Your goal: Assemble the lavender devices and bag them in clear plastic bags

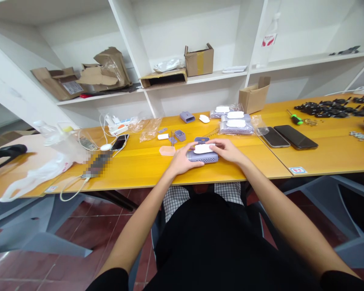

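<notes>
A purple plastic case (206,157) with a perforated side lies on the table in front of me, and a white oval piece (202,148) sits on top of it. My left hand (184,158) grips the left end of the case, thumb along its near side. From the right, my right hand (227,150) holds the white piece by its right end. Just behind them rests a small purple lid-like part (202,140). Loose purple parts, including a small open box (180,135), and a white cylinder (163,137) lie to the left, near a pale pink tray (167,150).
Similar purple cases (235,126) with white tops stand at the back right. Two phones (295,137), a green screwdriver (296,119) and many black parts (327,108) lie farther right. At left are a power strip (119,128), cables and a plastic bag (57,149). Shelves with cardboard boxes (199,61) rise behind.
</notes>
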`<move>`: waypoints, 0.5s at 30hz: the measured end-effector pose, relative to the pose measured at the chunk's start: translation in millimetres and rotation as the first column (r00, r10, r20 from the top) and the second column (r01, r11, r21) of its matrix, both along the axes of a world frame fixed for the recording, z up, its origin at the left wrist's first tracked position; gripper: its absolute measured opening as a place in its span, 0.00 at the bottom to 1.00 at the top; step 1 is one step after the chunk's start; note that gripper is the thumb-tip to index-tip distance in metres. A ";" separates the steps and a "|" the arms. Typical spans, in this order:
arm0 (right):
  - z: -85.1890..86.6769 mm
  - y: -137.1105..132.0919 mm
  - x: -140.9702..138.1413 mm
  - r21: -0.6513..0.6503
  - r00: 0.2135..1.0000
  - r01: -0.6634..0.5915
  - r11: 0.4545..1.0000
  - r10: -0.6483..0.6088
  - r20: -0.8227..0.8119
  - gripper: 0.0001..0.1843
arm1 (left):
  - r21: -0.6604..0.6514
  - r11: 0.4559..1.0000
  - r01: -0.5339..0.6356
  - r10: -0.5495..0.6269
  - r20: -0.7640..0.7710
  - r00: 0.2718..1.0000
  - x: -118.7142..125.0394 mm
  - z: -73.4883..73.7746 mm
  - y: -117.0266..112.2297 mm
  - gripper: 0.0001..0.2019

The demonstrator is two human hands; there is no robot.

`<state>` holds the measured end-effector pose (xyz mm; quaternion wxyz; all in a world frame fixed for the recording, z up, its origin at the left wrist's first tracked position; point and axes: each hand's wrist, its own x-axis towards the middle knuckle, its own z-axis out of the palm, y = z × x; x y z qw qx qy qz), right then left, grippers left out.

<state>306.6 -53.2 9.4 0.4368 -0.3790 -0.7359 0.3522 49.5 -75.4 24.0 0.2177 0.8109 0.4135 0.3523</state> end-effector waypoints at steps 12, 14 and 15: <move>-3.9 3.4 1.9 -0.020 0.999 -0.023 1.000 0.023 -0.025 0.15 | 0.090 0.995 0.037 -0.020 -0.182 0.983 -0.2 -3.8 0.2 0.44; -5.7 4.7 2.8 -0.020 0.999 -0.030 0.999 0.029 -0.035 0.14 | 0.091 0.995 0.038 -0.019 -0.201 0.979 0.5 -4.0 0.4 0.43; -6.5 5.3 3.1 -0.018 0.999 -0.034 0.999 0.033 -0.040 0.14 | 0.093 0.995 0.036 -0.016 -0.211 0.977 0.8 -4.2 0.6 0.42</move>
